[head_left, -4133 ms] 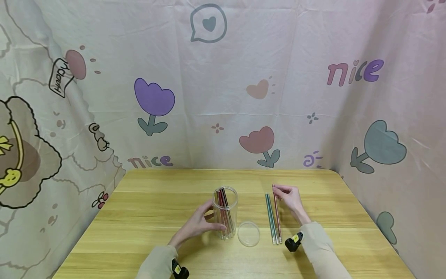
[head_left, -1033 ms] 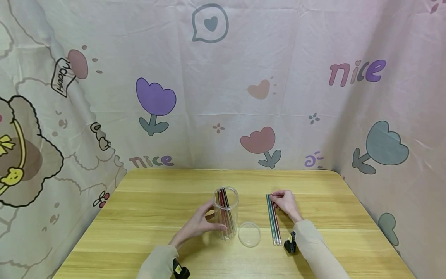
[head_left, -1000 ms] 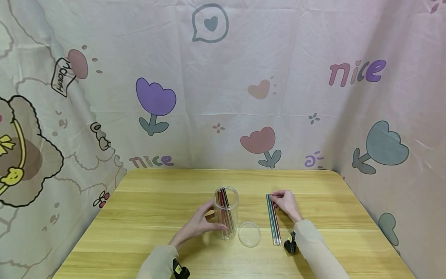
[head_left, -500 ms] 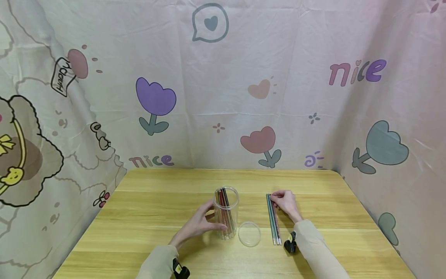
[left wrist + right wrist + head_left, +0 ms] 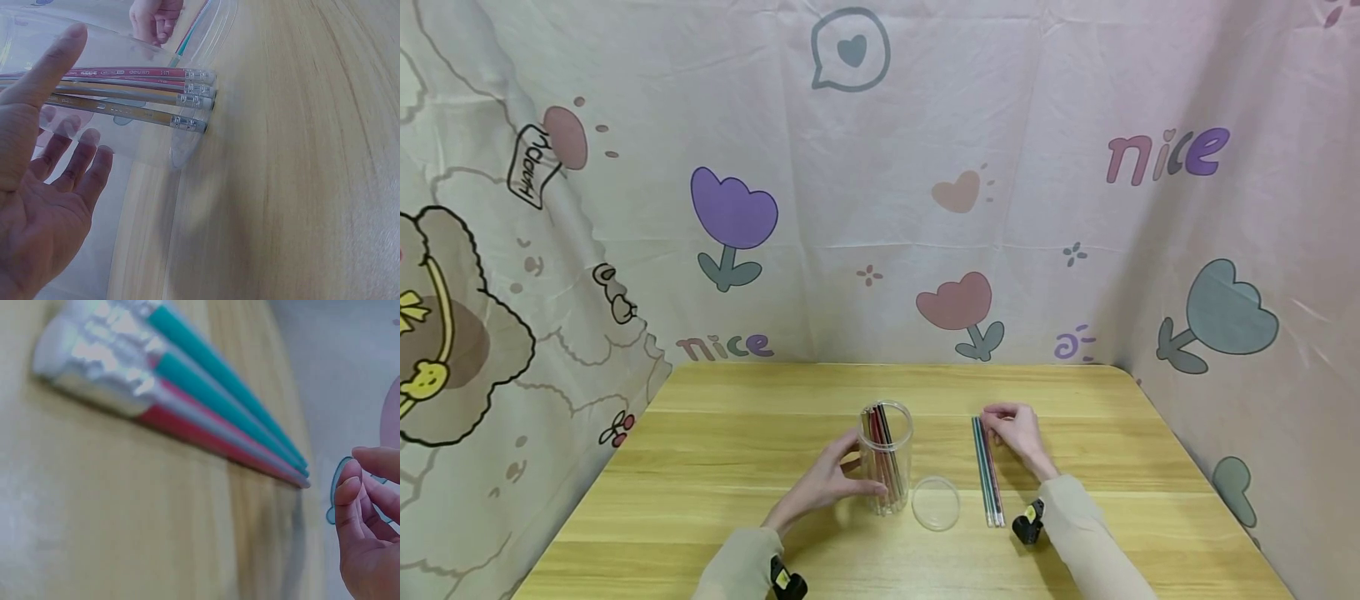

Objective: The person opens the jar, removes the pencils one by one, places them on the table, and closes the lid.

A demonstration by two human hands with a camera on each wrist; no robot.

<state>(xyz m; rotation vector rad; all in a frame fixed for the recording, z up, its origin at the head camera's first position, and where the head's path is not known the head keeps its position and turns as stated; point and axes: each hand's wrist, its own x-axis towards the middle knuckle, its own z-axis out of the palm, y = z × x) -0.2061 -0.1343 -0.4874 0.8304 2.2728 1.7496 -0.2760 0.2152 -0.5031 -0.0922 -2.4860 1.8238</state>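
Note:
My left hand (image 5: 829, 479) holds a clear jar (image 5: 904, 467) round its side, thumb in front and fingers behind. Several pencils (image 5: 144, 94) with eraser ends down stand leaning inside it. My right hand (image 5: 1017, 431) is beside the far tips of a small row of teal and red pencils (image 5: 988, 475) lying on the table. In the right wrist view, the loosely curled fingers (image 5: 349, 494) hold nothing, a little apart from the pencil tips. The row's eraser ends point toward the person, the red side facing the right hand.
A clear round lid (image 5: 936, 504) lies flat between the jar and the row of pencils. The wooden table (image 5: 737, 433) ends at a printed cloth backdrop (image 5: 850, 167) behind and on both sides.
About four seconds ago my right hand pinched the red pencil, set apart from the teal ones at its tip. That pencil now lies against them, and the fingers have come off it. The left hand has stayed put.

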